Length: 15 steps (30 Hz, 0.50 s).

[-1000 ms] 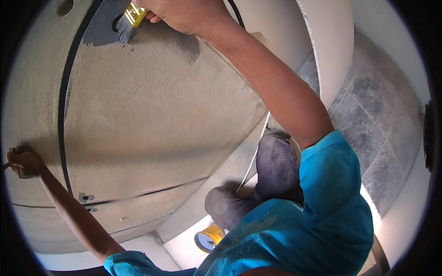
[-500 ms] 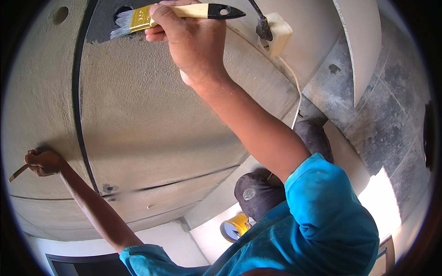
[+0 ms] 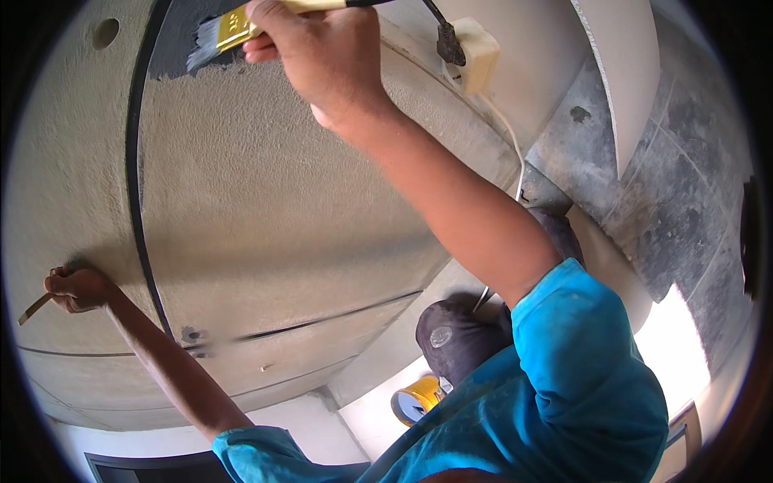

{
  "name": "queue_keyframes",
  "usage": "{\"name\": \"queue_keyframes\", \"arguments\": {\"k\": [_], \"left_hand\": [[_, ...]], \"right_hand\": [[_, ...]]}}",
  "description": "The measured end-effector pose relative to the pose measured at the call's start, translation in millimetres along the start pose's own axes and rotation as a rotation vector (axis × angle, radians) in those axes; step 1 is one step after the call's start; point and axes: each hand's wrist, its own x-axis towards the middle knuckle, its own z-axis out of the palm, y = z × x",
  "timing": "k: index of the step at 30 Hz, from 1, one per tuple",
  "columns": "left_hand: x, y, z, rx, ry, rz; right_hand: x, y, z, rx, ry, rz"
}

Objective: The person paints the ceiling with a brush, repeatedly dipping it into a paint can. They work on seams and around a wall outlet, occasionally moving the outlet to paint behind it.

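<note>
In my right hand (image 3: 330,64), closed round its handle, is a flat paintbrush (image 3: 235,29) with a gold-coloured ferrule and pale, greyish bristles. The bristles are at a dark grey painted patch (image 3: 171,42) at the top of a rough tan wall panel (image 3: 266,161). Lower left, my left hand (image 3: 80,290) is closed against the wall, gripping a thin, flat tan stick (image 3: 35,309); its other end is hidden in the fist. Between the hands, a black joint line (image 3: 135,185) runs down the wall.
A yellow bucket (image 3: 415,400) with a pale inside stands by my knee (image 3: 455,342). A cream socket box (image 3: 477,56) holds a black plug (image 3: 450,44); a white cable (image 3: 515,141) hangs below. A round hole (image 3: 105,33) is at upper left. Grey floor tiles (image 3: 668,185) lie right.
The right hand and brush have shifted slightly up and left, so the handle's end is now cut off by the top edge. The left hand stays in nearly the same place.
</note>
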Motion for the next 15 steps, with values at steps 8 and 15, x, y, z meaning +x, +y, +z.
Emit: {"name": "queue_keyframes", "arguments": {"k": [8, 15], "left_hand": [[0, -8, 2, -0.051, -0.016, -0.009], [5, -47, 2, -0.092, -0.025, 0.009]], "right_hand": [[0, -5, -16, 0.078, -0.004, -0.082], [29, -13, -68, -0.306, -0.255, -0.862]]}}
